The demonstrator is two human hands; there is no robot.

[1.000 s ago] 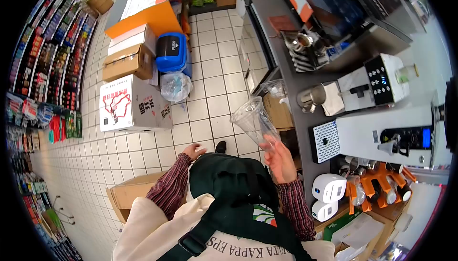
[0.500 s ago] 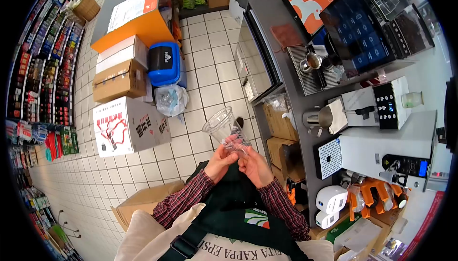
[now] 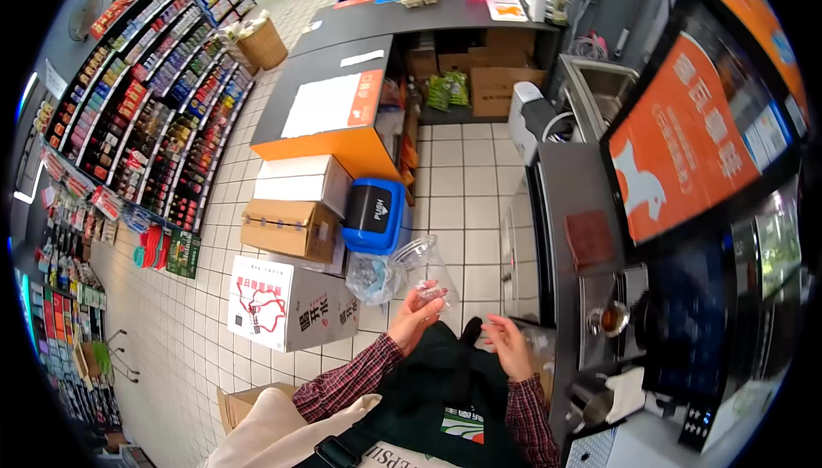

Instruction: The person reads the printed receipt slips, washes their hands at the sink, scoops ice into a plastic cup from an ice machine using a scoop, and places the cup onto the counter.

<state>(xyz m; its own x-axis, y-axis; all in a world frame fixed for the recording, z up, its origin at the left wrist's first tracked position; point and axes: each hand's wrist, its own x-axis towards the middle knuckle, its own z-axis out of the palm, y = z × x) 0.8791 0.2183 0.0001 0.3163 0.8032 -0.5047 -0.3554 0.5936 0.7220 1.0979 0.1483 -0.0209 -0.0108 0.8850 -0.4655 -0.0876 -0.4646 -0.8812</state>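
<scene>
My left hand (image 3: pixel 415 315) is closed round the lower part of a clear plastic cup (image 3: pixel 438 278). The cup tilts, with its open rim up and to the left. My right hand (image 3: pixel 509 346) is apart from the cup, to its lower right, fingers spread and holding nothing. Both hands are in front of my dark green apron (image 3: pixel 428 382), above the tiled floor. Beyond the cup stands a blue bin (image 3: pixel 396 221) with a dark push lid, and a clear plastic bag (image 3: pixel 368 280) lies against it.
Cardboard boxes (image 3: pixel 287 228) and a white printed box (image 3: pixel 282 301) are stacked left of the bin. Along the right runs a dark counter (image 3: pixel 565 185) with a brown cloth (image 3: pixel 589 239), an orange display screen (image 3: pixel 685 138) and a metal pitcher (image 3: pixel 589 404). A sink (image 3: pixel 604 91) is farther back.
My right hand has let go of the cup and moved right. The cup stays in my left hand. My view has turned up and toward the right, showing the far counter.
</scene>
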